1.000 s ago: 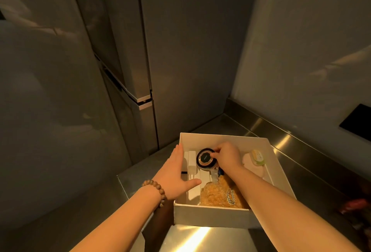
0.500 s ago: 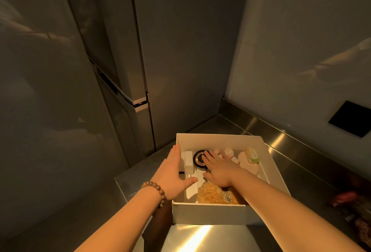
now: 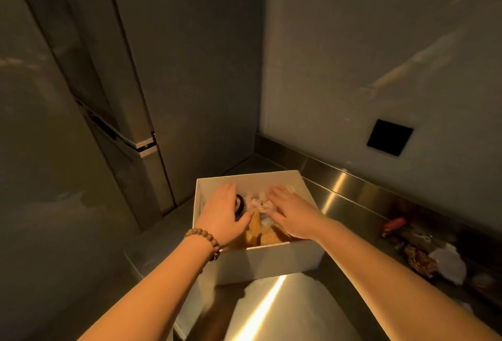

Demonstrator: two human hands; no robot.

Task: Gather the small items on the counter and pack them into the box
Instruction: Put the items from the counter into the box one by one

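Head view: left hand [image 3: 221, 211], right hand [image 3: 292, 213] flat inside box [image 3: 282, 262].

My left hand [image 3: 221, 213] covers most of the round black item [image 3: 240, 204] in the box [image 3: 282, 262]. The loose items [image 3: 423, 251] at right on the surface [image 3: 274, 310] are too blurred for me to identify.

Both hands, left [image 3: 221, 211] and right [image 3: 292, 213], flat-fingered over the contents of the white box [image 3: 274, 263] on the steel counter [image 3: 339, 199].
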